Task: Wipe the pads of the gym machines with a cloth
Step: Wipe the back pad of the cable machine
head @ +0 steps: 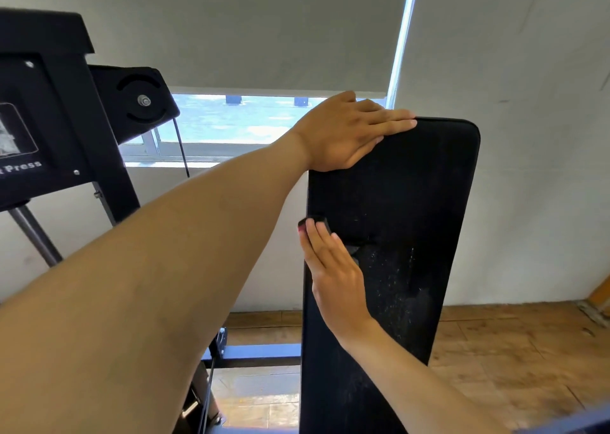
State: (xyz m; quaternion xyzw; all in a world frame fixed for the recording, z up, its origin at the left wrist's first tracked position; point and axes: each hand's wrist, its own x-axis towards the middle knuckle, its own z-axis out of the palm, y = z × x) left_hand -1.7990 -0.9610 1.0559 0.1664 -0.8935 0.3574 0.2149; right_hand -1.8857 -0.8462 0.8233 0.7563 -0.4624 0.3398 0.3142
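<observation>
- Against the white wall, right of the window [231, 120], an upright black pad [406, 202] is seen – tall, narrow, tilted a little, with pale dust specks on its lower middle face.
- At far left a black machine frame [59, 110] stands well apart from the pad, with a pulley [142, 99] and a cable hanging below it.
- The wiping step is judged to be in hand: the pad is steadied at the top while its face is worked near the left edge.
- The left hand [350, 133] is laid over the pad's top left corner, fingers straight and together along the top edge, the palm pressed on the corner; nothing is held in it.
- The right hand [333, 268] is pressed flat on the pad's left side at mid-height, fingers nearly straight and close together.
- A small dark cloth [317, 221] – only a bunched bit with a reddish edge – is seen under and beyond those fingertips, touching the pad; whether a thumb pinches it cannot be told.
- The next move is judged to call for a firm sweep rightward and down over the dusty patch, with the top held steady.
</observation>
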